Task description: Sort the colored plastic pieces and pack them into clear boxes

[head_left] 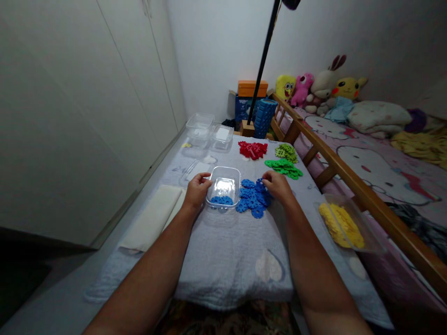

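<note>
My left hand [198, 188] grips the left rim of a clear plastic container [225, 179], fingers closed on its edge. Several blue notched discs [222, 200] lie inside, along its near side. Just right of the container, a pile of blue notched discs [252, 197] spreads over the cloth. At that pile's upper right edge, my right hand [277, 184] pinches a darker blue disc [260, 183] between thumb and fingers.
Red pieces [253, 150], light green discs [286, 152] and green discs [283, 168] lie in heaps farther back. A clear box of yellow pieces [341, 225] sits at right, by the wooden bed rail [331, 165]. Folded cream cloth [152, 217] lies left; clear containers [200, 122] stand behind.
</note>
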`<control>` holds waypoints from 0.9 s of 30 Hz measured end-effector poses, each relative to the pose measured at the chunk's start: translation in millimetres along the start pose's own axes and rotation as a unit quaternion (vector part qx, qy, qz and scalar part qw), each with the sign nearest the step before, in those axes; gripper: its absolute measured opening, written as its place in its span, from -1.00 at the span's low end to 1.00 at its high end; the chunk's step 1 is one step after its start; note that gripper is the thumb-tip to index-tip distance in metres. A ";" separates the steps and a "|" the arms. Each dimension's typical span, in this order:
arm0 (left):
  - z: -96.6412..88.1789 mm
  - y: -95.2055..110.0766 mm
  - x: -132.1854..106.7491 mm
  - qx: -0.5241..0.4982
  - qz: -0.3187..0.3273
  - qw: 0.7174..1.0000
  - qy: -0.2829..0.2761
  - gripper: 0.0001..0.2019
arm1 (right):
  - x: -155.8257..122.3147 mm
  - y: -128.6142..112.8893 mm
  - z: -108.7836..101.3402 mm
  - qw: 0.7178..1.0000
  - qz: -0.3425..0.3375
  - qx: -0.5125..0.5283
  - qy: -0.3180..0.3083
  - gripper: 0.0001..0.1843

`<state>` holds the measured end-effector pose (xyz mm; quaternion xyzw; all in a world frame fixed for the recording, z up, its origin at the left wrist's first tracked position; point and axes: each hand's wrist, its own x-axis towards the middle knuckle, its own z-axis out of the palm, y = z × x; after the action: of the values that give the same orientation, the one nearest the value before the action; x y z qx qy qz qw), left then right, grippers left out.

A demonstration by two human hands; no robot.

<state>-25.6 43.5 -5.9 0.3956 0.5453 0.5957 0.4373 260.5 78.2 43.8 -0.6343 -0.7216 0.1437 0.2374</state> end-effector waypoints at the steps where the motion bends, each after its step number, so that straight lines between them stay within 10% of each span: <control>1: -0.2 -0.7 0.4 0.003 0.002 1.000 0.001 -0.57 | -1.3 -7.6 -1.9 1.000 -0.010 0.021 0.011 -0.88; 12: -0.1 -2.7 1.3 -0.012 -0.001 1.000 -0.005 -0.55 | -24.3 -106.6 16.8 0.966 -0.198 -0.079 -0.143 -0.81; 22: 0.2 -0.9 0.9 -0.004 0.003 1.000 0.002 -0.58 | -32.5 -107.2 32.8 0.942 -0.228 -0.150 -0.198 -0.75; 27: 0.4 -2.3 0.8 0.002 0.000 1.000 0.002 -0.57 | -18.7 -83.8 17.1 0.971 -0.184 -0.091 -0.123 -0.79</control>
<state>-25.3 44.4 -8.2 0.3948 0.5477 0.5955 0.4354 182.0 48.5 68.9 -0.4875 -0.8594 0.1079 0.1105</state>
